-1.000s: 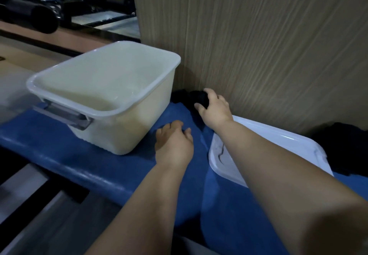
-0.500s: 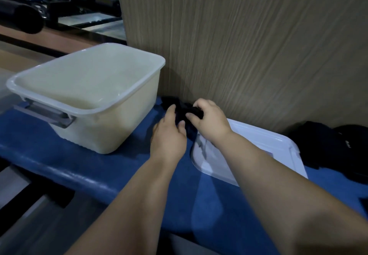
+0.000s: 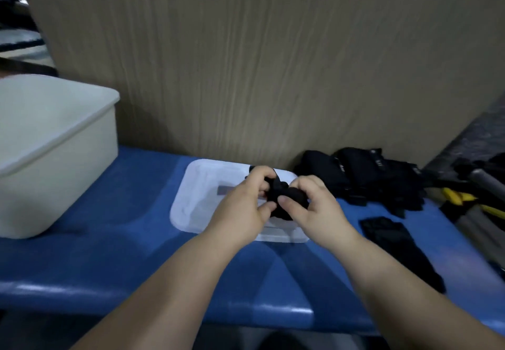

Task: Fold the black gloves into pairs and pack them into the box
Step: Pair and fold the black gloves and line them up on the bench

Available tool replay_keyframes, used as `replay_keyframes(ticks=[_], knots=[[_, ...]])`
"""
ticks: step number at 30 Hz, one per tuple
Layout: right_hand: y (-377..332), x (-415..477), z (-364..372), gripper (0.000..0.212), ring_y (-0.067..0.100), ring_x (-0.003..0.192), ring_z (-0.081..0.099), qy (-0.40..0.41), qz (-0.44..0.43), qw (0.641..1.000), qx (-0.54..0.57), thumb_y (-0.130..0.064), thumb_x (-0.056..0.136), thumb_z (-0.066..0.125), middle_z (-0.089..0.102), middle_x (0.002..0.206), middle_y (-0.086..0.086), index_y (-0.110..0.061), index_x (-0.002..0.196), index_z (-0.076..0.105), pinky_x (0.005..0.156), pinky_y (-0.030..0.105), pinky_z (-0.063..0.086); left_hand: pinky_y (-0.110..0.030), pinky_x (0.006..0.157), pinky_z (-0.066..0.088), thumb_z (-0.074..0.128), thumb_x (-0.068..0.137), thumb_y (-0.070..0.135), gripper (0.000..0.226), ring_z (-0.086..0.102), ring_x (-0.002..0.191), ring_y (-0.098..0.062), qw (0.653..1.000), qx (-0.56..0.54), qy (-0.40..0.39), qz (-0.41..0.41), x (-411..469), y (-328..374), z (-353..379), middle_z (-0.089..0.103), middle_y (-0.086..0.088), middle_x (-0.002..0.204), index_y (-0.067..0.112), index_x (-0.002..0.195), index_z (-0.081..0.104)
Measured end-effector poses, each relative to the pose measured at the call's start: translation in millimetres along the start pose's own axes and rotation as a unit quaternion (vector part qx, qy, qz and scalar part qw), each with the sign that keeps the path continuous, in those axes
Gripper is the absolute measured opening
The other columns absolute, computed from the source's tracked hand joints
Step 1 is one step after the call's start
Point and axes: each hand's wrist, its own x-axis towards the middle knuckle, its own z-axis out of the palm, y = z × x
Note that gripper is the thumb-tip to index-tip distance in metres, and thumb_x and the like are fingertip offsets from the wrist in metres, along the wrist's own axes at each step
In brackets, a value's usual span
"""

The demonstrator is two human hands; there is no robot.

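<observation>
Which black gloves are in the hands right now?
The balled-up gloves over the white lid, pinched by left hand and right hand; the rest lie in the pile by the wall, plus one flat glove front right.

Dim, cool indoor light, probably from overhead. Soft glare streaks run along the blue bench (image 3: pixel 123 254) front edge, with faint shadows on it. Motion blur smears the white box (image 3: pixel 54 158) and the right edge. Wide-angle bending at borders. The black glove pile (image 3: pixel 363 174) is crushed dark, detail lost.
</observation>
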Motion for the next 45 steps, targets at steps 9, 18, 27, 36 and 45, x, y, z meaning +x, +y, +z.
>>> replay_keyframes(ticks=[9, 18, 27, 36, 45], knots=[[52.0, -70.9, -66.2, 0.019, 0.001, 0.085, 0.051, 0.011, 0.108, 0.991, 0.08, -0.023, 0.087, 0.068, 0.053, 0.089, -0.003, -0.019, 0.074, 0.056, 0.075, 0.013, 0.042, -0.036, 0.077, 0.053, 0.062, 0.086, 0.012, 0.044, 0.06, 0.079, -0.009, 0.994, 0.039, -0.096, 0.042, -7.4, 30.9, 86.3, 0.056, 0.014, 0.092, 0.044, 0.098, 0.035], [83.9, -89.6, -80.4, 0.026, 0.021, 0.085, 0.058, -0.067, 0.066, 0.988, 0.119, 0.004, 0.074, 0.057, 0.052, 0.1, -0.001, -0.017, 0.089, 0.064, 0.068, 0.031, 0.05, -0.016, 0.061, 0.043, 0.064, 0.081, 0.004, 0.035, 0.054, 0.068, -0.005, 1.0, -0.007, -0.01, -0.02, -10.9, 29.8, 121.9, 0.054, 0.011, 0.072, 0.03, 0.075, 0.041], [96.6, -80.9, -84.2, 0.026, 0.009, 0.063, 0.051, -0.034, 0.049, 0.998, 0.023, -0.017, 0.078, 0.077, 0.056, 0.09, -0.009, -0.031, 0.08, 0.055, 0.062, 0.022, 0.046, -0.016, 0.066, 0.045, 0.063, 0.086, 0.005, 0.021, 0.056, 0.071, -0.01, 0.994, -0.07, 0.04, -0.068, -10.6, 42.1, 127.8, 0.063, -0.002, 0.079, 0.024, 0.079, 0.057], [97.0, -79.2, -81.4, 0.029, 0.004, 0.071, 0.052, -0.056, 0.029, 0.998, -0.023, -0.027, 0.074, 0.081, 0.06, 0.085, -0.007, -0.027, 0.086, 0.054, 0.065, 0.023, 0.046, -0.036, 0.076, 0.053, 0.046, 0.096, 0.003, 0.02, 0.053, 0.075, -0.016, 0.966, -0.23, 0.034, -0.113, -6.7, 31.3, 130.4, 0.053, -0.005, 0.075, 0.014, 0.08, 0.044], [104.2, -72.2, -87.3, 0.029, 0.007, 0.065, 0.053, 0.102, 0.067, 0.992, -0.037, -0.011, 0.076, 0.076, 0.057, 0.077, -0.011, -0.03, 0.069, 0.055, 0.059, 0.016, 0.042, -0.021, 0.061, 0.049, 0.05, 0.097, 0.02, 0.02, 0.058, 0.066, -0.017, 0.993, -0.079, 0.029, -0.087, 1.5, 30.5, 132.7, 0.048, 0.002, 0.067, 0.018, 0.079, 0.04]])
